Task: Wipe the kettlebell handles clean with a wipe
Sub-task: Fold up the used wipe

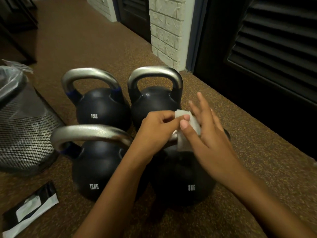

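Kettlebell handles are what I'm after, and the nearest one, on the 8KG kettlebell [187,182], sits directly under my hands, mostly hidden by them. The wipe [188,127] is pinched between my left hand [159,129] and the thumb of my right hand [205,127], whose fingers are spread. That handle seems to run left to right, so I judge a short drop reaches it, right hand nearer.
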A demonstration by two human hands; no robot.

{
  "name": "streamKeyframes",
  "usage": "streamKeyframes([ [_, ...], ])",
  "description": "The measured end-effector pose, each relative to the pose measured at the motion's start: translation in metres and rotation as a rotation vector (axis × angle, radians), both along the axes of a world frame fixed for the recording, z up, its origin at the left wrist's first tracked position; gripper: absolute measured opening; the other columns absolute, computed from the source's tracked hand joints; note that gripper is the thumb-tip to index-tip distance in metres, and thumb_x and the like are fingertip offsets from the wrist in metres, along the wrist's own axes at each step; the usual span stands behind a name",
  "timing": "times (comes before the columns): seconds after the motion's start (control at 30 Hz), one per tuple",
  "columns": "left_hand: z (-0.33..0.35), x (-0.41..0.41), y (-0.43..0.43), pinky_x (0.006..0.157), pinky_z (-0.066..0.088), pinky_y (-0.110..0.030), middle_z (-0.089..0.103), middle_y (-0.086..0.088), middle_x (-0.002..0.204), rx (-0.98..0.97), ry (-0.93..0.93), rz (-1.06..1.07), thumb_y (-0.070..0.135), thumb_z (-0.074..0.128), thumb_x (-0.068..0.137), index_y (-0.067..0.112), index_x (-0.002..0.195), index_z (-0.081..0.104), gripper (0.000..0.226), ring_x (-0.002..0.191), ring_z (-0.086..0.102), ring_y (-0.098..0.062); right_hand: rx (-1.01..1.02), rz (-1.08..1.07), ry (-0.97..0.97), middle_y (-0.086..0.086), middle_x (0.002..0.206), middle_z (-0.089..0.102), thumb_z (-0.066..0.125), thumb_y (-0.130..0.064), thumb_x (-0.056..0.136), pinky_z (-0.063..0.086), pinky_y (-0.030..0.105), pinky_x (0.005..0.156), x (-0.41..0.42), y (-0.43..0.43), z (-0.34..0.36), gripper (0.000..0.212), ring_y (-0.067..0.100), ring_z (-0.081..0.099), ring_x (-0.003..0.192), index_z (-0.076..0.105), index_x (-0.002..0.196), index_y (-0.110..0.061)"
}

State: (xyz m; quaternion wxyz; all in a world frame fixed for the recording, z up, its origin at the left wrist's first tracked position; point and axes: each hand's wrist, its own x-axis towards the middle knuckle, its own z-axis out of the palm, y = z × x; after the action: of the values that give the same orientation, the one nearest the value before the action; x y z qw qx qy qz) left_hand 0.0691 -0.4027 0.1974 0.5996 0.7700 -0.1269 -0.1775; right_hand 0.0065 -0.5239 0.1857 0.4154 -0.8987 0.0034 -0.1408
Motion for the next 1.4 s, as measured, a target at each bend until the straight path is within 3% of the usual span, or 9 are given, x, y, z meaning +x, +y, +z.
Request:
streamKeyframes([
  [0.1, 0.006, 0.003, 0.005, 0.072, 0.058, -0.039, 0.073, -0.009, 0.083, -0.059, -0.014, 0.067, 0.033, 0.064, 0.085, 0.012, 0.091, 0.072, 0.024, 0.081, 0.07, -0.024, 0.132, 0.053, 0.197, -0.043, 0.118, 0.043, 0.041, -0.073, 0.079, 0.03, 0.045, 0.109, 0.006, -0.004, 0.016, 0.072, 0.011, 0.029, 0.138, 0.009, 0.14, -0.053],
  [0.17, 0.013, 0.006, 0.008, 0.059, 0.051, -0.021, 0.073, -0.001, 0.08, -0.124, 0.031, 0.106, 0.029, 0.06, 0.087, 0.015, 0.096, 0.071, 0.02, 0.071, 0.068, -0.011, 0.275, 0.084, 0.281, -0.022, 0.108, 0.064, 0.055, -0.063, 0.075, 0.051, 0.03, 0.088, 0.011, -0.009, 0.03, 0.064, -0.001, 0.059, 0.105, 0.037, 0.132, -0.04],
  [0.23, 0.02, 0.012, 0.013, 0.055, 0.045, -0.017, 0.071, -0.004, 0.083, -0.183, 0.081, 0.129, 0.027, 0.058, 0.089, 0.014, 0.099, 0.07, 0.02, 0.07, 0.061, -0.011, 0.406, 0.136, 0.313, -0.013, 0.079, 0.071, 0.059, -0.034, 0.08, 0.049, 0.009, 0.056, 0.017, -0.011, 0.043, 0.027, -0.008, 0.063, 0.067, 0.058, 0.105, -0.024],
  [0.3, 0.029, 0.02, 0.022, 0.054, 0.044, -0.016, 0.067, -0.009, 0.085, -0.224, 0.131, 0.148, 0.025, 0.058, 0.089, 0.013, 0.1, 0.069, 0.019, 0.07, 0.056, -0.014, 0.53, 0.155, 0.331, -0.009, 0.061, 0.067, 0.06, -0.018, 0.083, 0.043, 0.008, 0.046, 0.025, -0.01, 0.052, 0.012, -0.004, 0.06, 0.051, 0.061, 0.092, -0.01],
  [0.57, 0.074, 0.064, 0.079, 0.056, 0.053, -0.019, 0.07, -0.009, 0.087, -0.315, 0.38, 0.052, 0.01, 0.064, 0.082, 0.008, 0.105, 0.061, 0.023, 0.068, 0.067, -0.014, 0.831, 0.208, 0.359, 0.007, 0.073, 0.069, 0.065, -0.016, 0.069, 0.053, 0.023, 0.052, 0.07, 0.02, 0.085, 0.024, 0.019, 0.063, 0.062, 0.062, 0.091, -0.007],
  [0.83, 0.103, 0.088, 0.175, 0.06, 0.056, -0.02, 0.07, -0.009, 0.092, -0.265, 0.458, 0.107, 0.018, 0.065, 0.081, 0.008, 0.109, 0.063, 0.03, 0.071, 0.068, -0.013, 0.85, 0.269, 0.487, 0.005, 0.083, 0.07, 0.061, -0.002, 0.081, 0.053, 0.02, 0.055, 0.122, 0.094, 0.112, 0.017, 0.014, 0.063, 0.07, 0.064, 0.097, -0.004],
  [1.03, 0.105, 0.103, 0.273, 0.062, 0.057, -0.021, 0.072, -0.012, 0.094, -0.308, 0.395, 0.329, 0.019, 0.068, 0.077, 0.007, 0.105, 0.066, 0.031, 0.074, 0.069, -0.014, 0.776, 0.352, 0.558, 0.007, 0.099, 0.065, 0.058, 0.002, 0.084, 0.056, 0.021, 0.061, 0.166, 0.187, 0.124, 0.019, 0.014, 0.067, 0.08, 0.064, 0.097, -0.01],
  [1.2, 0.105, 0.108, 0.353, 0.051, 0.055, -0.018, 0.07, -0.01, 0.083, -0.283, 0.276, 0.559, 0.01, 0.069, 0.075, 0.008, 0.098, 0.064, 0.023, 0.06, 0.066, -0.011, 0.64, 0.418, 0.525, 0.007, 0.105, 0.052, 0.057, 0.006, 0.085, 0.057, 0.029, 0.069, 0.207, 0.278, 0.121, 0.034, 0.021, 0.06, 0.093, 0.053, 0.116, -0.007],
  [1.4, 0.091, 0.122, 0.421, 0.049, 0.054, -0.017, 0.067, -0.012, 0.084, -0.197, 0.22, 0.75, 0.006, 0.067, 0.079, 0.001, 0.105, 0.061, 0.027, 0.055, 0.067, -0.009, 0.398, 0.419, 0.404, 0.008, 0.106, 0.051, 0.061, 0.006, 0.082, 0.055, 0.037, 0.081, 0.255, 0.366, 0.099, 0.032, 0.021, 0.055, 0.096, 0.05, 0.103, -0.015],
])
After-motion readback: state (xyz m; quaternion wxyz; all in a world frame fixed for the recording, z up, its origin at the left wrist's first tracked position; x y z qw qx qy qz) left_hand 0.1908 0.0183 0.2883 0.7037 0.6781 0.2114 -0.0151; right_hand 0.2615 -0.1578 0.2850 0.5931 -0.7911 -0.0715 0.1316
